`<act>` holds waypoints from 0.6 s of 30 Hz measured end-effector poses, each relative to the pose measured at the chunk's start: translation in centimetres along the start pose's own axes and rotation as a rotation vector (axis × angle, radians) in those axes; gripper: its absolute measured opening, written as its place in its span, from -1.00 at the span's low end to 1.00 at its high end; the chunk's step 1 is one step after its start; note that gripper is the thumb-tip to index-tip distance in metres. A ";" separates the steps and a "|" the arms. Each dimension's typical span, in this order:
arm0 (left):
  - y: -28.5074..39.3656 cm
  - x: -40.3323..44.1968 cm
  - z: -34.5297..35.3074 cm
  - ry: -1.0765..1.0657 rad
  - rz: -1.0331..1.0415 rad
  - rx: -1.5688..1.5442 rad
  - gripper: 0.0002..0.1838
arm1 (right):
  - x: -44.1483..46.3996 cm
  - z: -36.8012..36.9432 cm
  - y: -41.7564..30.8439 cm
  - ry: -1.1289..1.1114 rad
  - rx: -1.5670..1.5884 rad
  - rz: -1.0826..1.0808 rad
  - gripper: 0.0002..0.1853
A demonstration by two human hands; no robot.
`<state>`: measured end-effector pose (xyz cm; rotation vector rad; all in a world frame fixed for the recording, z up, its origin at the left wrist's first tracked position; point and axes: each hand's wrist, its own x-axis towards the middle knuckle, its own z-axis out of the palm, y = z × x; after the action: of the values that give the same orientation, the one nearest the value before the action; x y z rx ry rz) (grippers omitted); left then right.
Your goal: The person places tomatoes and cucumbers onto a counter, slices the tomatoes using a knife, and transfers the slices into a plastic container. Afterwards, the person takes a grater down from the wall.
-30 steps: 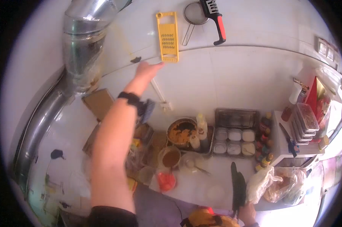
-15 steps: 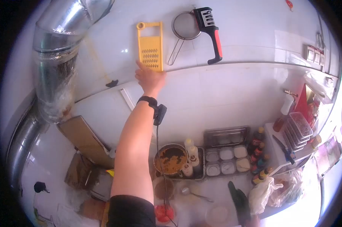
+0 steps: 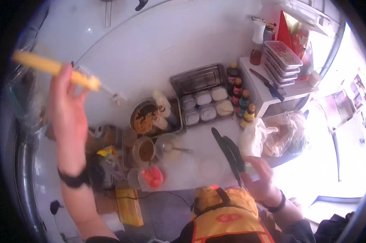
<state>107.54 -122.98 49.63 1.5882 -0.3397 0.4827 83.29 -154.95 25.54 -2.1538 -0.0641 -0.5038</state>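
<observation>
Raised at the left, my left hand (image 3: 69, 105) grips a yellow grater (image 3: 55, 69), which is tilted and blurred by motion. Low on the right, my right hand (image 3: 260, 178) is beside the near end of the long dark green cucumbers (image 3: 231, 156) on the white counter (image 3: 191, 172). Its fingers are bent around that end, and the contact is partly hidden. Left of the cucumbers are a clear bowl with a spoon (image 3: 168, 148), a cup of brown sauce (image 3: 145, 152) and a bag of red pieces (image 3: 152, 177).
Behind stand a pot (image 3: 144, 117), squeeze bottles (image 3: 162, 103), a tray of white tubs (image 3: 207, 111) and sauce bottles (image 3: 236, 91). Plastic bags (image 3: 286, 133) lie at the right, below a shelf with a knife (image 3: 268, 85) and stacked containers (image 3: 282, 60).
My left hand has taken the grater off the wall and brought it down to the left. The view has turned right and down, and my right hand now shows more fully by the cucumbers.
</observation>
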 end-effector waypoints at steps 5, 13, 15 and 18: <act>1.6 -23.2 6.2 -0.026 -0.175 -0.201 -0.38 | 0.9 1.2 -3.8 -0.166 0.432 -0.365 -0.33; -4.5 -42.7 5.3 0.035 -0.935 -0.483 -0.24 | -5.7 1.1 3.5 -0.542 0.564 -0.099 -0.55; -7.1 -45.5 0.4 0.238 -1.077 -0.218 -0.23 | -5.6 0.3 5.2 -0.583 0.512 0.111 -0.64; -10.4 -44.8 -3.2 0.055 -0.710 0.677 -0.32 | -2.0 1.8 8.4 -0.786 0.545 0.505 -0.76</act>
<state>73.67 -122.15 18.41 2.1943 0.4830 0.0748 83.97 -158.25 17.33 -1.6186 -0.0756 0.6036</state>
